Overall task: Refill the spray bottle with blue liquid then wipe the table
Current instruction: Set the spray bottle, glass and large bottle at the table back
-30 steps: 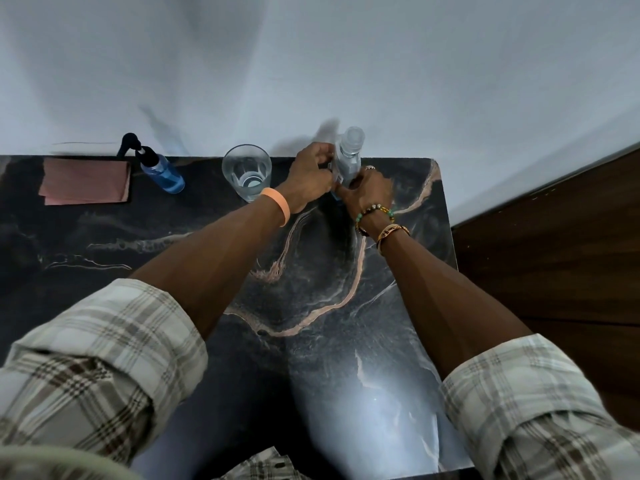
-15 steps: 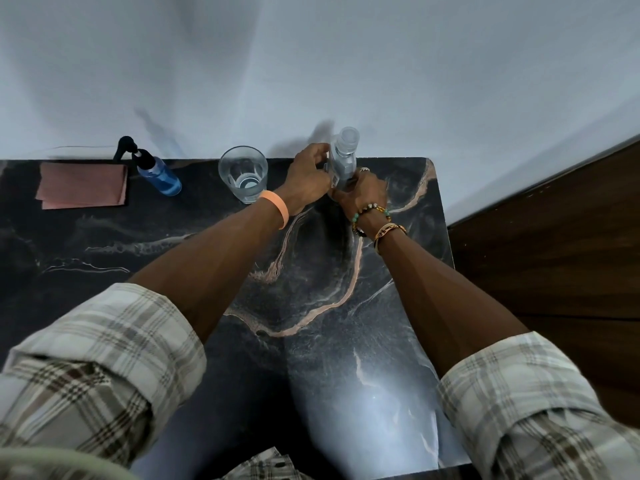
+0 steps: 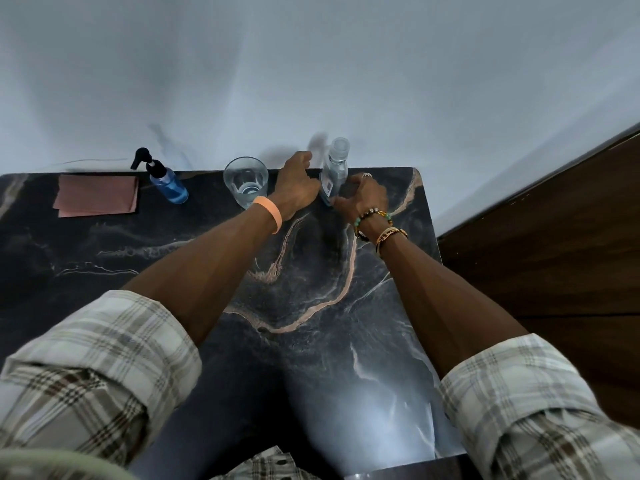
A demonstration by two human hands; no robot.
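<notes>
Both hands reach to the far edge of the desk. The left hand (image 3: 298, 188) lies against the left side of a clear bottle (image 3: 333, 174). Its fingers are hidden behind its own back, so it cannot be told whether it grips. The right hand (image 3: 363, 195) curls round the bottle's lower part from the right and holds it upright. Judgement: the base is steadied so the top can be worked off for refilling. The cap is on.

Desk (image 3: 311, 306): dark and marbled, running from the hands back toward the person and far out to their left. A pale wall (image 3: 381, 81) stands just beyond the hands.

Cloth (image 3: 97, 195): well to the left of the left hand, pink, folded flat, nothing touching it. Judgement: set aside for the wiping step, which has not begun.

Glass (image 3: 246, 181): just left of the left hand, upright and open-topped. Whether it holds any liquid cannot be told.

Pump bottle (image 3: 169, 185): further left, between glass and cloth, with a black head. Blue liquid fills most of its body. Judgement: this is the likely source of the blue liquid.

The clear bottle, between the hands, carries a small label. A faint blue shows near its base, but the fill level cannot be told.

An orange wristband (image 3: 268, 213) sits on the left wrist and beaded bracelets (image 3: 375, 220) on the right.
</notes>
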